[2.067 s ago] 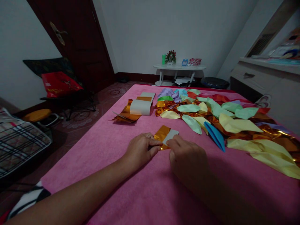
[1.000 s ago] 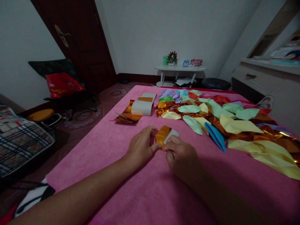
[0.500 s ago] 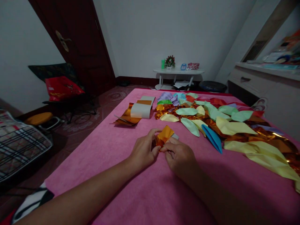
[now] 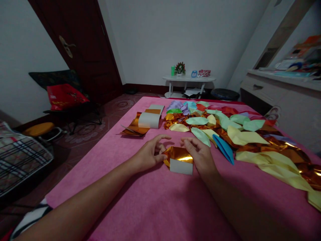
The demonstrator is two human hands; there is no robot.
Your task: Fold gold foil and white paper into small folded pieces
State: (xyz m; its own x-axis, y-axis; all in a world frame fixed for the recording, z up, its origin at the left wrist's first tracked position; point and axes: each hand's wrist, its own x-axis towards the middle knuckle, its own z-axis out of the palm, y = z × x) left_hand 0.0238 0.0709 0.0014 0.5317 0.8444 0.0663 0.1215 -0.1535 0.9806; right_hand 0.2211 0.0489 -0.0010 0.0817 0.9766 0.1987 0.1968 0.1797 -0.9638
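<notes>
A piece of shiny gold foil paper [image 4: 181, 154] with a pale underside lies partly folded on the pink cloth in front of me, its pale flap facing me. My left hand [image 4: 151, 154] pinches its left end between thumb and fingers, with the index finger stretched out above. At the right edge of the paper rests my right hand [image 4: 199, 154], its fingers loosely bent and apart, the fingertips above the upper corner. Beyond my left hand lies a stack of gold foil sheets [image 4: 140, 125], with a curled pale sheet [image 4: 149, 120] on top.
Folded paper pieces [image 4: 243, 135] in yellow, green, purple and gold cover the right side of the pink cloth [image 4: 150, 207]. A blue folded paper [image 4: 223, 149] lies nearest my right hand. Farther off stand a white side table [image 4: 189, 79] and a chair with a red bag [image 4: 65, 97].
The foil paper has opened out and come lower, its pale flap now facing me. My hands have moved apart, and the right fingers have loosened from their pinch.
</notes>
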